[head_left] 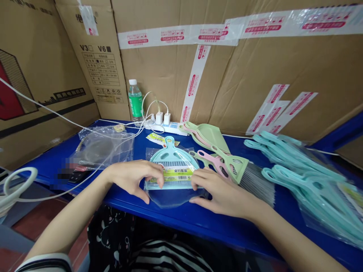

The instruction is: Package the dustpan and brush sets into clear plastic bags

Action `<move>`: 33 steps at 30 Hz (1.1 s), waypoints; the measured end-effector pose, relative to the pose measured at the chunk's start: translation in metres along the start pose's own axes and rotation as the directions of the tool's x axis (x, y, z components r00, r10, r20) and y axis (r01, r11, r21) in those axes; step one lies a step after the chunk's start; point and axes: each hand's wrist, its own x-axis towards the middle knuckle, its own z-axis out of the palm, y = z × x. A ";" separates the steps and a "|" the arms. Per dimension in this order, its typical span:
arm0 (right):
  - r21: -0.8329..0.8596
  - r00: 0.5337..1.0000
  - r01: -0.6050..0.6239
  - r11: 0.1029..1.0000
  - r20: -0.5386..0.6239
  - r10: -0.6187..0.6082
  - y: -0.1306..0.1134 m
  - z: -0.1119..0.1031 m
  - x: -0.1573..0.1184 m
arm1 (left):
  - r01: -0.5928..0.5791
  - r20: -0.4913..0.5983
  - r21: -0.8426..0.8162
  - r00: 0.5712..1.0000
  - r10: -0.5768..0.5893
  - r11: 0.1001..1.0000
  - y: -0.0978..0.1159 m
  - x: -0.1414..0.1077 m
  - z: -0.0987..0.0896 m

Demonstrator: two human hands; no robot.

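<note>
1. Set [170,154]: light-blue dustpan with brush, in a clear bag [171,199], flat on the blue tabletop [139,148] in front of the person. Handle points away from the person; the bag's slack end lies nearest the body.
2. Label [177,172]: green and white, printed, inside the bag across the brush.
3. Left hand [133,176]: at the set's left edge. Thumb and fingers [160,179] apart, fingertips over the bag and label end.
4. Right hand [217,190]: at the set's right edge. Fingers curled over it, thumb apart from them near the bag's slack end. Cannot tell whether either hand pinches the film.
5. Just right of the set: green dustpan [214,134], nearer to the wall; pink brush [219,165] and green brush [240,168], overlapping, grey bristles [261,183] toward the right forearm.
6. Far right: pile of bagged blue sets [320,189], handles toward the left.
7. Beyond the set: yellow card [155,138], partly hidden by the handle; white power strip [177,129] with chargers [159,118] plugged in; green-labelled bottle [135,104] upright, left of the strip.
8. Left: clear plastic bag [120,149], white cable [109,158] across it.
9. Back: cardboard [164,71] with strips of printed tape [195,81].
</note>
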 end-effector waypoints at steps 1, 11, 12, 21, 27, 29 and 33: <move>0.007 1.000 -0.011 1.000 0.004 0.011 0.000 0.001 0.000 | 0.009 -0.004 0.003 1.000 -0.009 1.000 0.000 0.001 0.001; 0.004 1.000 -0.006 1.000 -0.020 0.006 0.001 0.007 0.001 | -0.009 -0.024 -0.067 1.000 0.007 0.998 0.001 0.003 0.001; -0.002 1.000 -0.007 1.000 -0.024 0.007 0.001 0.007 0.002 | -0.003 -0.033 -0.063 0.999 0.001 0.998 0.001 0.003 0.001; -0.032 0.997 0.011 0.999 -0.079 -0.013 0.001 0.011 0.006 | 0.050 -0.082 -0.001 0.995 -0.050 0.999 0.001 0.004 0.005; -0.072 0.996 0.016 0.997 -0.085 -0.022 0.002 0.011 0.007 | 0.056 -0.038 0.006 0.998 -0.056 0.998 -0.003 0.005 0.006; -0.082 0.996 0.018 0.996 -0.080 -0.024 0.002 0.012 0.007 | 0.064 -0.025 0.014 0.998 -0.064 0.998 -0.005 0.005 0.007; -0.079 0.997 0.014 0.997 -0.071 -0.020 0.002 0.012 0.007 | 0.059 -0.007 0.029 0.998 -0.059 0.998 -0.006 0.004 0.007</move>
